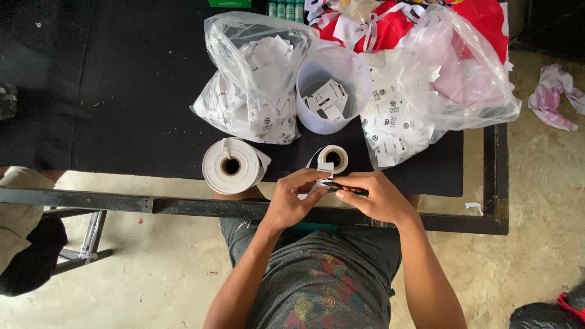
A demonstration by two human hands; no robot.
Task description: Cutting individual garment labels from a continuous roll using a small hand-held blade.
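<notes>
- At the bench's [122,91] near edge, left hand [292,198] pinches a label strip [323,170]; right hand [375,196] grips dark scissors [341,187].
- Cut labels [326,100] part-fill the cup [334,88]; both rolls [231,166] remain.

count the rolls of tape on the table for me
2. A large white roll lies at the table's near edge, left of the hands. A smaller roll sits just beyond the left hand and right hand. Others could be hidden under the bags.

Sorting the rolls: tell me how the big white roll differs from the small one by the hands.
The big white tape roll is wider and fully wound; the small white tape roll is thin, its strip running to the left hand. Both lie flat on the black tabletop.
</notes>
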